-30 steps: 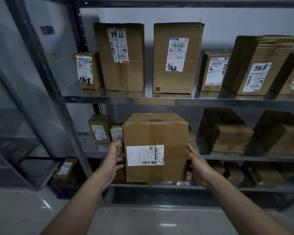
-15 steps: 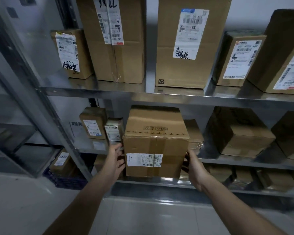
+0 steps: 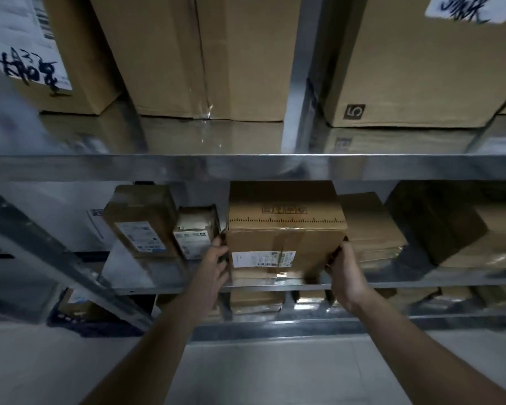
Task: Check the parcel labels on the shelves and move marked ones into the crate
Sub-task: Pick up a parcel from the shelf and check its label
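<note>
A brown cardboard parcel with a white printed label on its front rests on the middle metal shelf. My left hand presses flat on its left side and my right hand grips its right lower corner. No handwriting shows on this label. On the upper shelf a small parcel at the left carries a label with black handwriting, and a large box at the right also has a handwritten label. A dark blue crate sits on the floor at the lower left.
Two small labelled parcels stand just left of the held one. Flat boxes and a dark box lie to its right. More parcels fill the bottom shelf. A slanted steel upright crosses the left side.
The parcel has gone from in front of the shelf back onto the middle shelf, deeper in, with both hands still on its sides. My view has moved closer to the rack.
</note>
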Demonstrator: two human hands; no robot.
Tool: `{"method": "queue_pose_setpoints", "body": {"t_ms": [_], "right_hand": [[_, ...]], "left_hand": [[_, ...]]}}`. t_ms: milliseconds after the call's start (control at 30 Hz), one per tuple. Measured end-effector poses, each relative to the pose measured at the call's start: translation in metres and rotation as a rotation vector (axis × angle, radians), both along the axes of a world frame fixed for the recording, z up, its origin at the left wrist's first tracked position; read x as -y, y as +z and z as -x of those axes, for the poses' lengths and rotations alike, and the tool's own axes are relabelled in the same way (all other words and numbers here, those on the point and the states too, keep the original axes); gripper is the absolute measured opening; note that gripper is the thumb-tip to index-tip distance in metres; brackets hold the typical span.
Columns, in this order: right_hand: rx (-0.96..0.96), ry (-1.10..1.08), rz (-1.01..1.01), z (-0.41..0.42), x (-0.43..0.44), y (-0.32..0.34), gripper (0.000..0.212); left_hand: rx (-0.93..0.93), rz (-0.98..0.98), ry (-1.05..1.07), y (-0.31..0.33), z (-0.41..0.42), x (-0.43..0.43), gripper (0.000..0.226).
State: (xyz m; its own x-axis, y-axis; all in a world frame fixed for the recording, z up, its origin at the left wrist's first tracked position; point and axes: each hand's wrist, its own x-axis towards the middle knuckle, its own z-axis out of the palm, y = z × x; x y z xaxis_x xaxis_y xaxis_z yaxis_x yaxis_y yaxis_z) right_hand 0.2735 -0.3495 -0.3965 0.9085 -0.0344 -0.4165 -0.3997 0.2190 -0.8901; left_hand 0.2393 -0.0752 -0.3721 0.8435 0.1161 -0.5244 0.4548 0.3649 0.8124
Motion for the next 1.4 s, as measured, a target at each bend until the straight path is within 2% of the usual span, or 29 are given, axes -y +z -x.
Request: {"method": "queue_pose_setpoints", "body": {"t_ms": [100,200,267,333,367,400,467,533,600,667,767,833,900,933,1033,1233,1333,1400], "right_hand": [[-0.009,0.015,0.001,-0.008,-0.002,-0.003,0.049],[0.006,0.06,0.008,-0.007,0.005,0.004,0.049],[0.038,0.092,0.014,-0.005,0.014,0.017,0.061],[0.07,0.084,0.033,-0.002,0.031,0.031,0.087],[0.08,0.075,0.058,-0.002,0.043,0.036,0.093],[0.087,0.086,0.082,-0.004,0.056,0.041,0.085],[0.154,0.083,0.142,-0.008,0.079,0.05,0.048],[0.234,0.039,0.2,-0.016,0.109,0.052,0.029],[0.254,0.036,0.282,-0.026,0.136,0.047,0.029],[0.235,0.083,0.376,-0.036,0.164,0.041,0.028],[0.165,0.14,0.466,-0.05,0.184,0.026,0.033],[0.073,0.159,0.458,-0.063,0.194,0.009,0.047],[0.015,0.153,0.365,-0.07,0.2,-0.002,0.074],[0.003,0.172,0.343,-0.068,0.205,0.0,0.073],[0.009,0.201,0.363,-0.065,0.211,0.001,0.051],[-0.019,0.185,0.336,-0.04,0.226,0.015,0.068],[-0.023,0.174,0.356,-0.014,0.23,0.029,0.073],[-0.016,0.144,0.349,0.009,0.226,0.04,0.07]], "left_hand": [[0.008,-0.051,0.009,-0.003,-0.006,0.005,0.044],[-0.044,-0.201,0.042,0.0,-0.002,0.015,0.017],[-0.118,-0.384,-0.039,0.001,0.007,0.027,0.026],[-0.192,-0.497,-0.187,0.006,0.022,0.049,0.038],[-0.207,-0.501,-0.255,0.01,0.03,0.066,0.037],[-0.207,-0.486,-0.316,0.018,0.036,0.086,0.029],[-0.208,-0.455,-0.395,0.024,0.037,0.12,0.014],[-0.178,-0.422,-0.426,0.023,0.025,0.159,0.014],[-0.163,-0.36,-0.404,0.017,0.007,0.196,0.022],[-0.153,-0.299,-0.381,0.014,-0.011,0.233,0.017],[-0.13,-0.224,-0.249,0.005,-0.036,0.263,0.021],[-0.104,-0.209,-0.15,-0.004,-0.048,0.28,0.023],[-0.053,-0.167,-0.061,-0.012,-0.051,0.292,0.023],[-0.027,-0.143,-0.019,-0.013,-0.05,0.303,0.024],[-0.015,-0.142,0.021,-0.009,-0.05,0.314,0.025],[-0.04,-0.156,0.079,0.012,-0.035,0.325,0.028],[-0.054,-0.194,-0.019,0.031,-0.011,0.322,0.02],[-0.038,-0.184,-0.086,0.037,0.012,0.314,0.024]]}}
